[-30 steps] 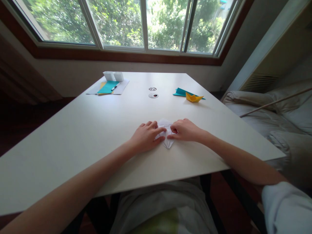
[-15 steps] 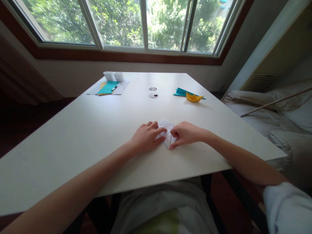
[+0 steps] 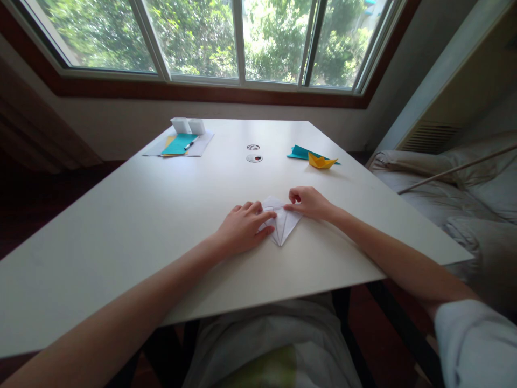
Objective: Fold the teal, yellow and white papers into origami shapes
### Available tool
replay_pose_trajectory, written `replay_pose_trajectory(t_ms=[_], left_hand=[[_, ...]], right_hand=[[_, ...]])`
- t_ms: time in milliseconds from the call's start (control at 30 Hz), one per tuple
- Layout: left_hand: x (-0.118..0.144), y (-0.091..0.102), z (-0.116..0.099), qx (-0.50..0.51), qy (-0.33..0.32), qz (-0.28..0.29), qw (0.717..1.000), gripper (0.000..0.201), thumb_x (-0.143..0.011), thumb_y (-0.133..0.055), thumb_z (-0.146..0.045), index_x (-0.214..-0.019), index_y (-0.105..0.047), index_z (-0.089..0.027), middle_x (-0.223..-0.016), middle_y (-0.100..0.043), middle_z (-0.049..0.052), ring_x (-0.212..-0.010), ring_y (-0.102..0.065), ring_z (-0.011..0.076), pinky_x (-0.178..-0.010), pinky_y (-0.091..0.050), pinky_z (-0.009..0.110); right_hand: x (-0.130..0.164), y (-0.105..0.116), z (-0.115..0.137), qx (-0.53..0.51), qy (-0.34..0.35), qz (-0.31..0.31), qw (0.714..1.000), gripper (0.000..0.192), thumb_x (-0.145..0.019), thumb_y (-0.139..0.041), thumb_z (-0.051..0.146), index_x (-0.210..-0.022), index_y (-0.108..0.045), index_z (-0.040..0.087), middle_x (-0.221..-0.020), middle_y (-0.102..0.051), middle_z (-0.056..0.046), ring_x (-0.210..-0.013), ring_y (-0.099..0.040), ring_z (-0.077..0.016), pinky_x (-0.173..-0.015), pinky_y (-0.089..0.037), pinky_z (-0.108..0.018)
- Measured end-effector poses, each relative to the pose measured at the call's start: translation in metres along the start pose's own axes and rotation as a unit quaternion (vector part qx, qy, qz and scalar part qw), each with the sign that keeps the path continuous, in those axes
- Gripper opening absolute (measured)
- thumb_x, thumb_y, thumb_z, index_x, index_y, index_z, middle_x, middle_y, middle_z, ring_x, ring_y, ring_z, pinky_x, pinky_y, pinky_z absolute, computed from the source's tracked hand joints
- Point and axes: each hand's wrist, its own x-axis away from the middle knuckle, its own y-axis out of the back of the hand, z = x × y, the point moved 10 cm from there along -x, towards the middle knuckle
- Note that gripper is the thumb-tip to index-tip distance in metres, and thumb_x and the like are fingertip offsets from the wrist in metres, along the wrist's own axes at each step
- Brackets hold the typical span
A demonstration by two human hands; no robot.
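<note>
Head view: your white table (image 3: 133, 226) fills most of it.
Paper (image 3: 283, 223): lies flat near your edge, folded to a point; more folds look left.
Left hand (image 3: 242, 226): spread flat, pressing its left side.
Right hand (image 3: 309, 202): curled, fingertips on its top right edge.
Hidden: folds under your left hand.

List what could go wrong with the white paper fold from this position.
The left hand pins only the left half of the folded white paper, while the right hand touches just its far right edge, so the paper could slide or pivot on the smooth white table and skew the crease. The right flap looks slightly raised, so it might spring back open.
</note>
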Motion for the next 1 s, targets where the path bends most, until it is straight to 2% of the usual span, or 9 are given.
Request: replay_pose_trajectory(t_ms=[67,133,200,300,433,733,1000], left_hand=[[0.000,0.000,0.002,0.005,0.000,0.005,1.000,0.036,-0.090,-0.037,-0.043,-0.123,-0.049,-0.035,-0.108,-0.054,0.006,-0.100,-0.051,0.0237,-0.085,-0.040,0.040],[0.000,-0.001,0.007,0.014,-0.002,0.010,1.000,0.038,-0.090,-0.037,-0.041,-0.127,-0.045,-0.037,-0.114,-0.053,0.005,-0.104,-0.050,0.0237,-0.088,-0.039,0.041],[-0.001,-0.001,0.013,0.025,0.002,0.014,1.000,0.041,-0.090,-0.038,-0.039,-0.131,-0.039,-0.038,-0.121,-0.052,0.004,-0.109,-0.048,0.0239,-0.091,-0.038,0.041],[-0.001,0.001,0.035,0.035,0.060,0.012,0.998,0.046,-0.088,-0.040,-0.042,-0.133,-0.039,-0.031,-0.129,-0.048,0.006,-0.114,-0.046,0.0249,-0.092,-0.038,0.040],[0.002,0.004,0.066,0.029,0.168,0.002,0.985,0.044,-0.088,-0.036,-0.044,-0.120,-0.053,-0.020,-0.123,-0.052,0.010,-0.110,-0.048,0.0271,-0.089,-0.040,0.041],[0.002,0.002,0.069,0.105,0.183,-0.005,0.978,0.035,-0.082,-0.044,-0.047,-0.098,-0.064,-0.023,-0.108,-0.059,0.007,-0.104,-0.050,0.0268,-0.087,-0.041,0.040],[0.003,0.002,0.070,0.130,0.194,-0.013,0.972,0.044,-0.081,-0.045,-0.045,-0.112,-0.058,-0.016,-0.104,-0.059,0.011,-0.099,-0.053,0.0263,-0.083,-0.042,0.038]], right_hand=[[0.003,-0.001,0.020,-0.032,0.089,0.016,0.995,0.009,-0.079,-0.057,0.026,-0.080,-0.061,0.018,-0.086,-0.060,-0.004,-0.072,-0.054,-0.0133,-0.063,-0.040,-0.024],[0.009,-0.003,0.038,-0.052,0.176,0.049,0.982,0.016,-0.082,-0.050,0.016,-0.088,-0.064,0.020,-0.098,-0.061,-0.006,-0.086,-0.055,-0.0161,-0.076,-0.043,-0.028],[0.015,-0.005,0.045,-0.057,0.220,0.077,0.971,0.026,-0.082,-0.046,0.010,-0.096,-0.065,0.022,-0.103,-0.062,-0.006,-0.096,-0.054,-0.0179,-0.085,-0.042,-0.033],[0.019,-0.007,0.044,-0.058,0.229,0.101,0.966,0.036,-0.081,-0.045,0.007,-0.108,-0.062,0.023,-0.110,-0.062,-0.005,-0.101,-0.054,-0.0182,-0.089,-0.042,-0.035],[0.021,-0.008,0.043,-0.059,0.228,0.120,0.964,0.041,-0.080,-0.045,0.007,-0.115,-0.060,0.024,-0.117,-0.059,-0.005,-0.107,-0.051,-0.0186,-0.093,-0.041,-0.035],[0.023,-0.010,0.049,-0.037,0.230,0.115,0.966,0.041,-0.083,-0.048,0.015,-0.120,-0.056,0.029,-0.120,-0.054,-0.007,-0.106,-0.049,-0.0208,-0.092,-0.040,-0.039],[0.024,-0.010,0.052,-0.040,0.237,0.109,0.964,0.035,-0.086,-0.048,0.021,-0.119,-0.057,0.029,-0.119,-0.055,-0.008,-0.106,-0.049,-0.0210,-0.093,-0.039,-0.039]])
